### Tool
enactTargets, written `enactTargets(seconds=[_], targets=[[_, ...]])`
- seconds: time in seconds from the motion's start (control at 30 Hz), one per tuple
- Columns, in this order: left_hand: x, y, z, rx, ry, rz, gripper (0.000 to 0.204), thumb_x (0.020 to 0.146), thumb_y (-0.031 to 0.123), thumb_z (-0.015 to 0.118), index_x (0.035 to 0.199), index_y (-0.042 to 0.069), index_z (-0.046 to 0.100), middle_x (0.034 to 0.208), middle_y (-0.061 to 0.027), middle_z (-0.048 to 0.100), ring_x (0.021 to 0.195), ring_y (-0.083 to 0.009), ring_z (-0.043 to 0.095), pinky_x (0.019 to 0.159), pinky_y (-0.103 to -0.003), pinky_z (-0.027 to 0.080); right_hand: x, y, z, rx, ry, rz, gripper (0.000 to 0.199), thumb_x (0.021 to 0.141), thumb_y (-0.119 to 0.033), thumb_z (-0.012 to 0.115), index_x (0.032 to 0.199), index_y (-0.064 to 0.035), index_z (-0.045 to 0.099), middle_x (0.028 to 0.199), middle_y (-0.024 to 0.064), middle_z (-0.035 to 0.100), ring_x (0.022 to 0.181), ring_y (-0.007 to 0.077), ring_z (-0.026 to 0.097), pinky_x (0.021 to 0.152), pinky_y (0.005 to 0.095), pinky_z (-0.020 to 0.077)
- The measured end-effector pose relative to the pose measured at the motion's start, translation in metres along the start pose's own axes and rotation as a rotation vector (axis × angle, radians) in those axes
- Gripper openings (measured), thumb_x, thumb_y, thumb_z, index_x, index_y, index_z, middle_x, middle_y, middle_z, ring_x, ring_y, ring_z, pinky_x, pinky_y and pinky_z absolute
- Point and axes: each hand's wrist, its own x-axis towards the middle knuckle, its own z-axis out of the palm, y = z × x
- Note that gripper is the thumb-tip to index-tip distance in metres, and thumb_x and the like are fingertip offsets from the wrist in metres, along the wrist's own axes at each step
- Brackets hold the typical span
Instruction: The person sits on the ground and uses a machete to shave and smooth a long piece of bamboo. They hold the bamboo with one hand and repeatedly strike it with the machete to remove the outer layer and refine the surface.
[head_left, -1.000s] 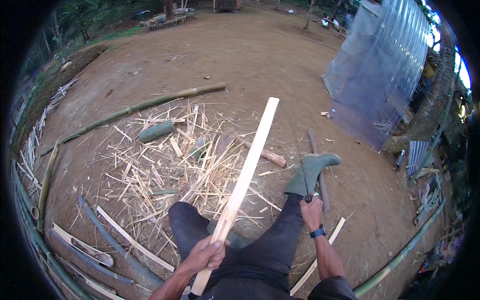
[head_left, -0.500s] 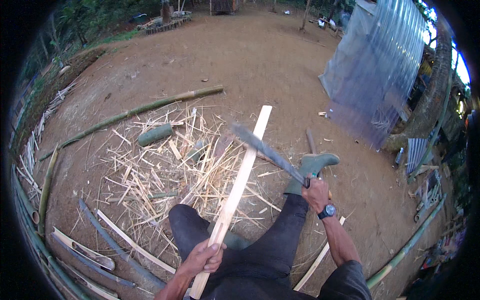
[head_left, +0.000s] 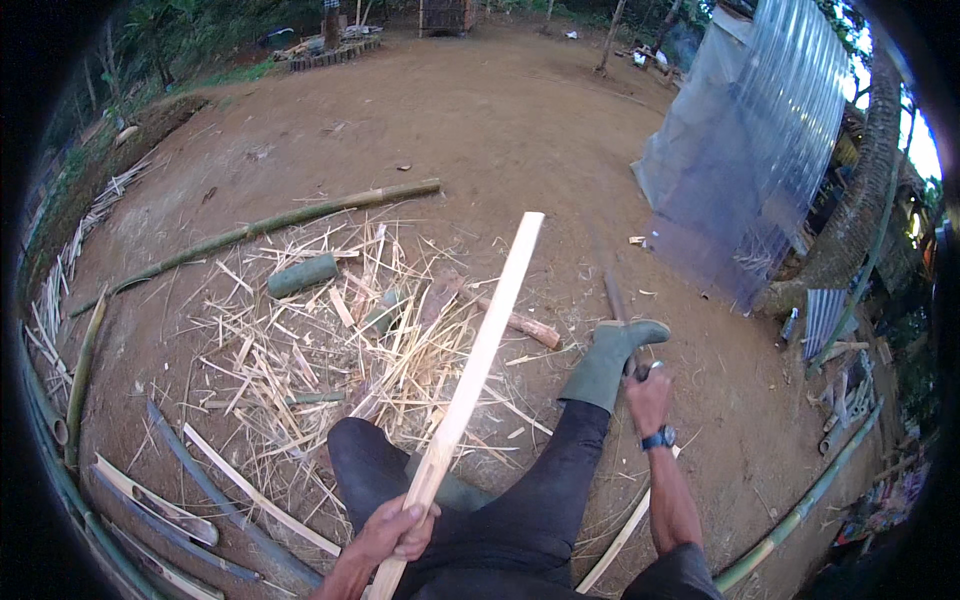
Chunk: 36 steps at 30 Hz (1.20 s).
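My left hand (head_left: 398, 528) is closed around the lower end of a long, pale split bamboo slat (head_left: 475, 375). The slat slants up and away, its far end above the ground, with a hollowed notch low down. Out to the right, by the green rubber boot (head_left: 600, 365), my right hand (head_left: 650, 398) grips the handle of a machete (head_left: 640, 372). Its blade hardly shows now; the earlier picture has it long and dark. The blade is apart from the slat. A watch sits on my right wrist.
Shavings and splinters (head_left: 290, 375) are heaped ahead, with short green bamboo pieces (head_left: 303, 275) and a wooden billet (head_left: 530, 328) among them. A long bamboo pole (head_left: 300, 215) lies beyond. Split bamboo (head_left: 225, 480) lies left; another pole (head_left: 800, 510) lies right. Corrugated sheeting (head_left: 760, 150) stands far right.
My right hand has swung the machete right and slightly down, off the slat it was crossing. My left hand still holds the slat, nearly in place. The view has shifted slightly.
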Motion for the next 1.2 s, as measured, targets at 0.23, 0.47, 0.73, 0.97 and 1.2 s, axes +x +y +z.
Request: enactTargets(seconds=[0.23,0.47,0.73,0.97,1.2], targets=[[0.027,0.012,0.009,-0.121,-0.025,0.005,0.029,0.1,0.031,0.043,0.107,0.003,0.05,0.061,0.0023,0.036,0.039,-0.0035,0.03,0.034,-0.02,0.026,-0.067,-0.043,-0.019,0.045,-0.293,-0.604,0.034,0.057,-0.02,0.072,0.087,-0.0091,0.061,0.063,0.0127,0.056,0.061,0.0332,0.059,0.056,0.044,0.0474],[0.009,0.0,0.006,-0.16,-0.09,-0.065,0.029,0.1,0.028,0.042,0.109,0.001,0.049,0.063,0.0023,0.036,0.04,-0.0034,0.029,0.036,-0.02,0.027,-0.014,-0.015,0.0,-0.061,-0.188,-0.356,0.027,0.058,-0.017,0.069,0.081,-0.0044,0.061,0.061,0.0175,0.057,0.059,0.0363,0.059,0.054,0.046,0.0461],[-0.001,0.0,-0.005,-0.176,-0.156,-0.088,0.03,0.1,0.029,0.044,0.11,0.0,0.049,0.063,0.0008,0.036,0.04,-0.0035,0.03,0.036,-0.02,0.026,-0.011,-0.008,0.001,-0.097,-0.213,-0.286,0.026,0.069,-0.015,0.064,0.091,-0.0014,0.061,0.072,0.022,0.062,0.067,0.0397,0.062,0.06,0.0467,0.0497],[0.001,-0.002,-0.004,-0.097,-0.1,-0.046,0.031,0.098,0.031,0.047,0.108,0.002,0.049,0.062,0.0009,0.035,0.041,-0.0056,0.032,0.036,-0.022,0.027,0.029,0.007,-0.001,-0.003,-0.103,0.152,0.023,0.072,-0.014,0.064,0.091,-0.0008,0.061,0.076,0.0232,0.064,0.072,0.0432,0.061,0.062,0.0498,0.0482],[0.043,0.02,0.009,-0.216,-0.03,0.003,0.028,0.099,0.03,0.044,0.106,0.004,0.05,0.061,0.0041,0.037,0.038,-0.0022,0.029,0.033,-0.019,0.026,-0.089,-0.045,-0.019,-0.025,-0.365,-0.489,0.033,0.055,-0.017,0.072,0.085,-0.0082,0.06,0.073,0.0146,0.061,0.069,0.0325,0.061,0.061,0.043,0.0482]])
